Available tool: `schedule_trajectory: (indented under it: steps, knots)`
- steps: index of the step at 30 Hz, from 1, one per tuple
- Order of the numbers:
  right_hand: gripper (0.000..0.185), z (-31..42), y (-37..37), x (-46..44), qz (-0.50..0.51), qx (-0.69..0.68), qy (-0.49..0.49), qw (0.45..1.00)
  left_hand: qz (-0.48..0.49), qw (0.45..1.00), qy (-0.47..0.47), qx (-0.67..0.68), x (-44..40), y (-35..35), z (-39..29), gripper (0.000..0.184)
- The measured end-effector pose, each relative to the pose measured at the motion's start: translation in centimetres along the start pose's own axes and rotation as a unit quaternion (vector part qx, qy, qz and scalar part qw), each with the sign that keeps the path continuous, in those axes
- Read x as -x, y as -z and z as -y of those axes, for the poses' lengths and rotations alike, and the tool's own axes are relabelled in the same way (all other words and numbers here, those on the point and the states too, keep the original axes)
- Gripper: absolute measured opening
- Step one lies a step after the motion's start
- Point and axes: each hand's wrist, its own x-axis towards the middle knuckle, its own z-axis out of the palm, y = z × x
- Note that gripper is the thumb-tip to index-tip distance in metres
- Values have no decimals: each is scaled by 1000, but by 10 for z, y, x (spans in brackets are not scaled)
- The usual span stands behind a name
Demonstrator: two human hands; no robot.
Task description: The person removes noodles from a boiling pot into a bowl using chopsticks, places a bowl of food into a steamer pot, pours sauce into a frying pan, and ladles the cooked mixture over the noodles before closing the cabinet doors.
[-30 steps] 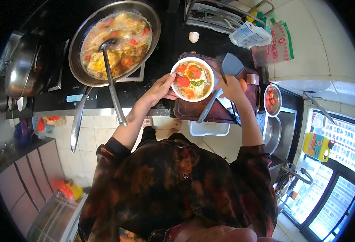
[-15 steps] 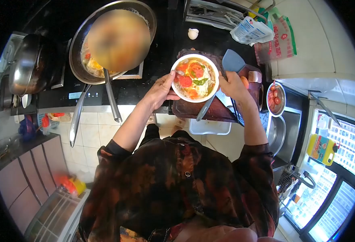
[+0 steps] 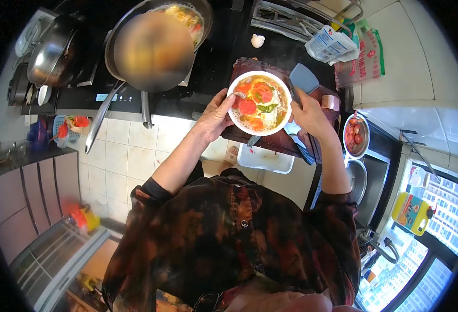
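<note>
The left hand pinches the bowl at its rim; what the right hand grips, I can't tell; probably heavy, spillable, best held both sides

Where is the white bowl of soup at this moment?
In the head view, the bowl is right of the pan, between the left hand and the right hand.

White bowl, upright, nearly full, tomato slices on top, between hands
</note>
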Motion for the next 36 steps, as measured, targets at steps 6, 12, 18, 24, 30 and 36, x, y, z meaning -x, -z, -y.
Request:
schedule_trajectory:
  steps: [6,12,18,24,30,36]
  knots:
    - [34,3,-6,21,25,-116,-19,993,21,999,-1,33,19,11,14,102]
    - [22,18,-37,44,52,-199,-68,976,-4,1000,6,26,54,39,24,107]
    - [19,44,-91,69,40,-137,-63,988,-11,999,6,48,107,81,30,84]
    - [14,71,-166,87,64,-174,17,983,10,999,11,46,174,145,32,39]
    - [18,132,-248,76,139,-149,28,979,-24,997,-10,79,236,224,10,48]
    - [18,206,-346,46,220,-136,59,964,-111,988,-52,91,296,323,-28,43]
